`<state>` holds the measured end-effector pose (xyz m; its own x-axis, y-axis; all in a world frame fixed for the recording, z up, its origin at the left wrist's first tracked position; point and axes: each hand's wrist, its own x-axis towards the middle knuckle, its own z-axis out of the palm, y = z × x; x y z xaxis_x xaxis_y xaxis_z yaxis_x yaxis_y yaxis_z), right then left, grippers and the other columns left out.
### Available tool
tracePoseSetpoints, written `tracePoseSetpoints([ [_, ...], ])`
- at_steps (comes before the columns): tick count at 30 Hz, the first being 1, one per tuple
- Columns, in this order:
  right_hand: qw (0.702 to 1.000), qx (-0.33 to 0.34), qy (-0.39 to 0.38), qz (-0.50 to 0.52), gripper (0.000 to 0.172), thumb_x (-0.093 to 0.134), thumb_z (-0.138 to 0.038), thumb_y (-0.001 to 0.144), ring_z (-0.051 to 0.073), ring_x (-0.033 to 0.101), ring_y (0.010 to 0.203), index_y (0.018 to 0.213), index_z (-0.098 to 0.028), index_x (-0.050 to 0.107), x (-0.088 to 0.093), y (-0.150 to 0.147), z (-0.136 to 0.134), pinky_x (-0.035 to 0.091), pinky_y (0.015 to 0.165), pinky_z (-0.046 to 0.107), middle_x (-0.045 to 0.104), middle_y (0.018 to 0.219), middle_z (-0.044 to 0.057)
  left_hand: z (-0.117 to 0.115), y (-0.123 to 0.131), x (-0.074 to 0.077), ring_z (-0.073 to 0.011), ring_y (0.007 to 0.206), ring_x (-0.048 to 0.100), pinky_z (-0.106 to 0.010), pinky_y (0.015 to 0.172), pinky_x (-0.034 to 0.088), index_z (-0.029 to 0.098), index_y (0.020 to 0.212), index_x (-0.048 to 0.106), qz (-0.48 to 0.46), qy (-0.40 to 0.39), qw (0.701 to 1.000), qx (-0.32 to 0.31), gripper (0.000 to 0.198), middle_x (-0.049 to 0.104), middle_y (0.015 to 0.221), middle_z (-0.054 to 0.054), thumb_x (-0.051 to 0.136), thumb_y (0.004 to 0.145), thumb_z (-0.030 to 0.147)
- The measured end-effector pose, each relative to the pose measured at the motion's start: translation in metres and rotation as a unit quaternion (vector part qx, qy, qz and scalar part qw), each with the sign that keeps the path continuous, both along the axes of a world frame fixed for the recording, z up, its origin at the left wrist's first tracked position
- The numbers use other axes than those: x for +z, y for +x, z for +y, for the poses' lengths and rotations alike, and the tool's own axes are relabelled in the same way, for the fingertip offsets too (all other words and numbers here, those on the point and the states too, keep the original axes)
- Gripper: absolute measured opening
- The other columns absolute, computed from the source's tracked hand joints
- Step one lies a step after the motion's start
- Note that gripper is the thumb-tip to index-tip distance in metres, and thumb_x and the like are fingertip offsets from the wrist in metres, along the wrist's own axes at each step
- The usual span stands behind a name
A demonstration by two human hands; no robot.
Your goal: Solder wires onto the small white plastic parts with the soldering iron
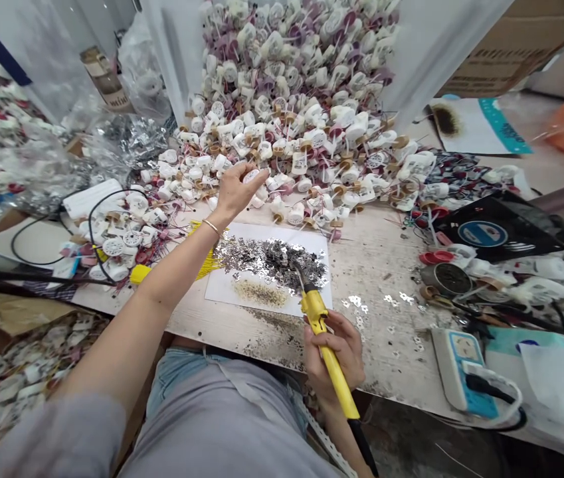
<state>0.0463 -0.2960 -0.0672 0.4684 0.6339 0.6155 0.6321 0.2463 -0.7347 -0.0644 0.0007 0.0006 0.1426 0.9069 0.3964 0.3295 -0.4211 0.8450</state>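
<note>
My left hand [238, 194] reaches over the front of a large heap of white plastic parts with trailing wires [282, 113]. Its thumb and fingers pinch one round white part [251, 176]. My right hand [335, 352] grips the handle of a yellow soldering iron [322, 332], whose metal tip points up and away over a white sheet [306, 245]. Small silver metal pieces [266, 259] lie piled on that sheet, with a patch of tan granules [260, 293] near its front edge. The tip sits at the pile's right end.
The scarred wooden bench [381, 265] carries scattered silver pieces. A bundle of yellow wires [204, 255] lies left of the sheet. A blue-and-white power strip [454, 368] sits at the front right, a black bag [501, 229] behind it. More white parts fill a box [27, 365] at lower left.
</note>
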Motion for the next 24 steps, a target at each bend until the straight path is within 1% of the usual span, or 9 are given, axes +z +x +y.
tracePoseSetpoints([
  [2,1.0,-0.003,0.001,-0.003,0.018,0.068,-0.005,0.072,0.016,0.065,0.09,0.067,-0.019,0.057,0.002,0.001,-0.001,0.06,0.066,0.027,0.058,0.106,0.004,-0.02,-0.01,0.021,-0.0079,0.052,0.037,-0.024,0.055,0.03,0.017,0.054,0.046,0.037,-0.022,0.999,-0.025,0.035,0.04,0.053,0.004,0.056,0.084,0.032],
  [4,1.0,-0.002,0.001,-0.001,0.018,0.068,-0.005,0.072,0.015,0.064,0.09,0.067,-0.019,0.056,0.002,0.002,-0.002,0.06,0.067,0.027,0.058,0.106,0.004,-0.045,-0.02,0.044,-0.0079,0.048,0.038,-0.025,0.053,0.03,0.017,0.051,0.047,0.151,-0.101,0.979,-0.088,0.041,0.04,0.049,0.003,0.054,0.085,0.038],
  [7,1.0,-0.003,-0.006,0.0,0.019,0.068,-0.006,0.073,0.015,0.064,0.092,0.065,-0.019,0.055,0.002,0.002,0.0,0.059,0.069,0.027,0.058,0.105,0.003,-0.088,-0.029,0.063,-0.0105,0.043,0.041,-0.027,0.05,0.03,0.016,0.047,0.052,0.388,-0.207,0.88,-0.18,0.042,0.043,0.043,0.0,0.059,0.077,0.045],
  [9,1.0,0.0,-0.013,0.0,0.02,0.068,-0.006,0.072,0.015,0.063,0.094,0.065,-0.019,0.055,0.001,0.0,0.002,0.059,0.069,0.027,0.058,0.104,0.003,-0.115,-0.027,0.058,-0.0162,0.046,0.049,-0.029,0.05,0.033,0.015,0.05,0.058,0.501,-0.213,0.815,-0.2,0.043,0.05,0.045,-0.004,0.059,0.073,0.052],
  [12,1.0,0.018,-0.01,0.005,0.02,0.067,-0.006,0.073,0.015,0.063,0.093,0.065,-0.019,0.054,-0.001,-0.006,0.005,0.059,0.07,0.027,0.058,0.104,0.003,-0.145,-0.017,0.029,-0.0273,0.066,0.063,-0.032,0.057,0.04,0.011,0.07,0.068,0.579,-0.188,0.762,-0.221,0.05,0.065,0.063,-0.013,0.055,0.074,0.06],
  [15,0.999,0.038,-0.008,0.011,0.019,0.066,-0.006,0.074,0.015,0.064,0.092,0.066,-0.019,0.054,-0.003,-0.012,0.007,0.06,0.071,0.029,0.058,0.106,0.004,-0.157,-0.013,0.001,-0.0321,0.079,0.066,-0.034,0.063,0.045,0.01,0.086,0.069,0.587,-0.193,0.746,-0.246,0.065,0.07,0.079,-0.017,0.055,0.071,0.071],
  [17,0.999,0.045,-0.015,0.015,0.019,0.067,-0.006,0.074,0.016,0.064,0.094,0.067,-0.02,0.055,-0.005,-0.013,0.006,0.06,0.073,0.029,0.058,0.107,0.004,-0.157,-0.019,-0.006,-0.0315,0.083,0.067,-0.033,0.065,0.046,0.011,0.089,0.068,0.575,-0.187,0.761,-0.236,0.066,0.07,0.084,-0.016,0.052,0.073,0.073],
  [20,0.996,0.075,-0.034,0.019,0.018,0.066,-0.007,0.074,0.017,0.063,0.097,0.069,-0.02,0.055,-0.009,-0.013,0.005,0.06,0.076,0.031,0.056,0.11,0.005,-0.159,-0.042,0.0,-0.0288,0.085,0.067,-0.032,0.067,0.045,0.013,0.091,0.067,0.57,-0.143,0.793,-0.162,0.055,0.07,0.085,-0.015,0.043,0.086,0.063],
  [24,0.98,0.185,-0.062,-0.027,0.016,0.069,-0.012,0.073,0.02,0.061,0.105,0.076,-0.02,0.055,-0.012,-0.012,0.008,0.059,0.084,0.035,0.051,0.119,0.008,-0.18,-0.082,0.013,-0.0272,0.076,0.066,-0.032,0.063,0.043,0.015,0.077,0.068,0.594,-0.182,0.776,-0.11,0.048,0.069,0.075,-0.013,0.044,0.09,0.054],
])
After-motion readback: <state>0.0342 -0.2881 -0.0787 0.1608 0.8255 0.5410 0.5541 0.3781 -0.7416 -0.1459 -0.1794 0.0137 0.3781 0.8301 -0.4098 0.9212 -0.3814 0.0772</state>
